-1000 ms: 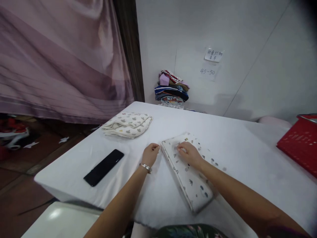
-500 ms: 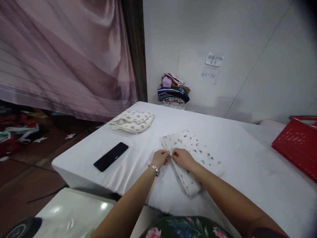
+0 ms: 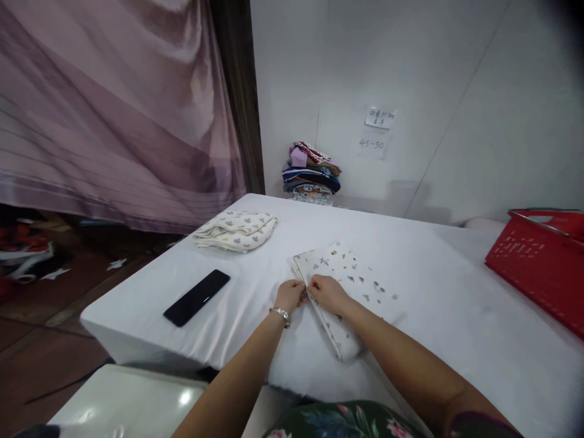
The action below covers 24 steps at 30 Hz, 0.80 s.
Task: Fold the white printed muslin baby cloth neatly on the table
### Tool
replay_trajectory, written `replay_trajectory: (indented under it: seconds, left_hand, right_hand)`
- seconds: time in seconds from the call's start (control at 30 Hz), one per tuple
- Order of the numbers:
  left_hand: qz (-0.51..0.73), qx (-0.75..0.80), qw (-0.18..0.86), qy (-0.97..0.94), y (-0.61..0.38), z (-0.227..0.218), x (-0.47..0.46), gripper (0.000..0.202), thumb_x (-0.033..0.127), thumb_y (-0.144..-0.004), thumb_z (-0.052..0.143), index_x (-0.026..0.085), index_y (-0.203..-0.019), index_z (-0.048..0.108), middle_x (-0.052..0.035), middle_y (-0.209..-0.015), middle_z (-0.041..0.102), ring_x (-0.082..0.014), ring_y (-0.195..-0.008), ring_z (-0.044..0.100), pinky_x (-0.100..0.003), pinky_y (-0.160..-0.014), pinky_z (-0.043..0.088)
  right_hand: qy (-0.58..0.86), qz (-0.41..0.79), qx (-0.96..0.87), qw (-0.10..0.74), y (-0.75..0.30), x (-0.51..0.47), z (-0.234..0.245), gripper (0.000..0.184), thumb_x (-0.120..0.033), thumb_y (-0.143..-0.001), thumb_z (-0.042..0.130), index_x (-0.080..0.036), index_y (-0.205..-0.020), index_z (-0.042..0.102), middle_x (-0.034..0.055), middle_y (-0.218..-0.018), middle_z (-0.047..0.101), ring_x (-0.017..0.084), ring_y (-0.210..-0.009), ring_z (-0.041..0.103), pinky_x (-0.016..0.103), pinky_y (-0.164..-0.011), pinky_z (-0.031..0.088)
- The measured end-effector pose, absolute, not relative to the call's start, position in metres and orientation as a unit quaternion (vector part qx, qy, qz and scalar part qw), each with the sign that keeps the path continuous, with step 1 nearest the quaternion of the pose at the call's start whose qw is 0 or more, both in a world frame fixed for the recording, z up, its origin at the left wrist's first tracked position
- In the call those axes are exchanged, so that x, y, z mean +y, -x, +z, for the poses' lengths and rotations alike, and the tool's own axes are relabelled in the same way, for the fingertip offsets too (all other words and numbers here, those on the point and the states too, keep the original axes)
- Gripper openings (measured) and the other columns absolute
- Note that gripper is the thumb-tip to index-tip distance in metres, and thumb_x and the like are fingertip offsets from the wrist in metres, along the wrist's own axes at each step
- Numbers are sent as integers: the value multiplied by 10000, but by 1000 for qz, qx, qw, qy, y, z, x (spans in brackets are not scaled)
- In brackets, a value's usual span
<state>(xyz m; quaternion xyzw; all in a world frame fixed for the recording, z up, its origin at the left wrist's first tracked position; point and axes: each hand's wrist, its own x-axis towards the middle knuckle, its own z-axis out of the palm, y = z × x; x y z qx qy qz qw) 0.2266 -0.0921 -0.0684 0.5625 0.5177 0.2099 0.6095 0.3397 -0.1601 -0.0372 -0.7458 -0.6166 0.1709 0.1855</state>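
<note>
A white patterned cloth (image 3: 351,283), folded into a long strip, lies on the white table (image 3: 433,292) in front of me. My left hand (image 3: 289,295) pinches its left edge, fingers closed; a silver bracelet is on that wrist. My right hand (image 3: 327,292) rests just beside it on the same edge, fingers curled onto the fabric. The two hands almost touch.
A second folded patterned cloth (image 3: 235,230) lies at the table's far left. A black phone (image 3: 196,297) sits near the left edge. A red basket (image 3: 541,258) stands at the right. A stack of folded clothes (image 3: 311,172) is against the wall; a pink curtain (image 3: 114,109) hangs left.
Both hands have come back along the cloth's left edge from its far corner toward its middle and closed together on it. The view has shifted slightly.
</note>
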Motion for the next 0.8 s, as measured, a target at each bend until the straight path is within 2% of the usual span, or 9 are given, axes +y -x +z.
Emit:
replay_trajectory:
  seconds: [0.1,0.23,0.3,0.37,0.47,0.53,0.63,0.7,0.8]
  left_hand:
    - [205,520,605,-567,-227,-69,-91,117,238,-739,519,163,-652,541,-10,-620,625,-91,-469,557,-165,-395,360]
    - [213,526,597,-567,-224,-66,-90,258,401,-784,474,164,-708,542,-59,-755,653,-104,-504,573,-184,-410,391]
    - [224,535,585,-567,-222,-64,-90,340,482,-777,475,161,-863,544,-94,-922,648,-111,-526,587,-203,-415,411]
    - [231,543,572,-570,-221,-61,-89,498,525,-732,533,164,-1071,484,-126,-1069,604,-123,-538,599,-224,-409,421]
    - [218,552,578,-560,-224,-58,-84,728,548,-652,625,167,-1222,378,-128,-1038,605,-129,-492,581,-229,-371,380]
    - [204,550,597,-546,-229,-56,-79,689,544,-637,646,147,-1160,438,-86,-863,629,-108,-425,527,-212,-342,310]
    - [190,535,632,-528,-238,-54,-71,470,524,-654,638,128,-891,547,-2,-609,552,-65,-355,413,-188,-325,200]
    - [181,527,652,-514,-243,-53,-67,402,518,-662,630,132,-726,539,34,-510,471,-49,-338,354,-181,-326,159]
    - [172,525,670,-495,-249,-52,-63,385,498,-663,635,137,-617,512,49,-444,420,-44,-331,311,-181,-328,158]
  right_hand:
    - [750,169,-615,173,-337,-161,-38,157,-222,-822,449,-188,-769,593,16,-792,642,132,-716,536,228,-622,317]
    - [707,170,-652,215,-336,-174,-34,157,-185,-811,449,-192,-807,605,16,-817,640,146,-766,552,246,-688,368]
    - [670,169,-677,252,-339,-187,-29,167,-183,-813,454,-202,-851,616,15,-842,634,154,-794,558,259,-722,398]
    - [640,158,-691,297,-349,-205,-26,191,-187,-820,458,-219,-914,621,20,-909,632,169,-859,562,279,-773,425]
    - [659,91,-664,341,-379,-235,-29,239,-212,-830,454,-224,-1003,617,47,-1085,605,205,-1026,531,331,-910,407]
    - [719,26,-609,333,-407,-257,-37,279,-254,-835,444,-196,-1049,613,77,-1193,557,232,-1117,485,380,-989,354]
    - [814,-23,-496,303,-450,-286,-53,393,-351,-835,433,-140,-1134,577,128,-1269,500,269,-1179,440,433,-1020,315]
    - [857,26,-416,304,-472,-300,-64,478,-422,-833,423,-123,-1190,535,143,-1239,524,264,-1141,482,425,-982,366]
    - [868,130,-341,336,-488,-314,-72,532,-473,-829,413,-132,-1231,495,120,-1117,602,233,-995,579,390,-886,452]
